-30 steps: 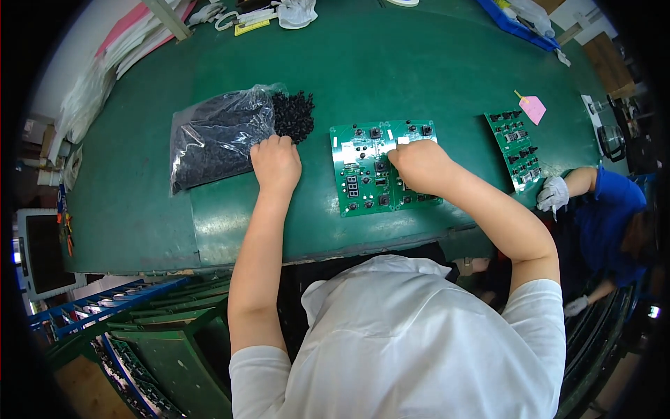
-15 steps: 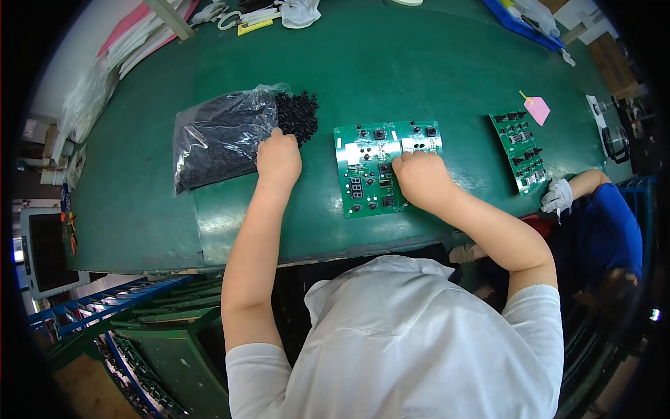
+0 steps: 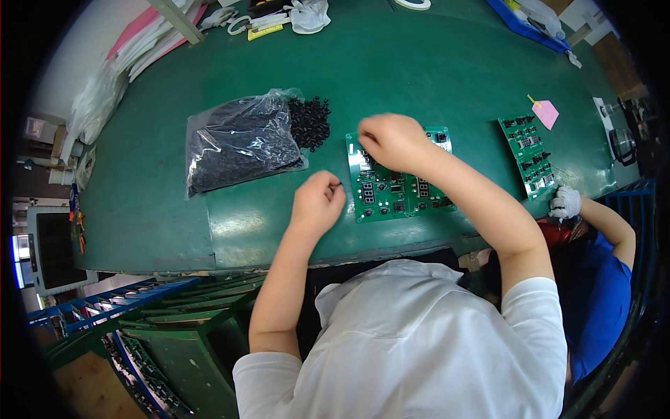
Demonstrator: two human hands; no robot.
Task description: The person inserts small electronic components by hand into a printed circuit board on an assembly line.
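A green circuit board (image 3: 377,209) lies in front of me, carrying digit displays, black push buttons and other small parts. My right hand (image 3: 392,142) is over its upper part with fingers curled together; slight blur hides what they hold, if anything. Left of the board, my left hand (image 3: 317,202) is closed in a pinch, a tiny black part (image 3: 340,185) showing at the fingertips. Behind that hand a clear plastic bag (image 3: 241,144) full of black pieces lies on its side, and a heap of small black parts (image 3: 311,120) spills from its mouth.
Another populated circuit board (image 3: 528,157) lies to the right, with a pink tag (image 3: 545,114) beside it. A co-worker's gloved hand (image 3: 565,202) rests near that board. Tape, gloves and a blue tray (image 3: 528,26) line the green table's (image 3: 153,230) far side.
My left hand has left the black heap and come nearer me, toward the board. The right hand has moved left and away across the board, uncovering its right-hand digit display.
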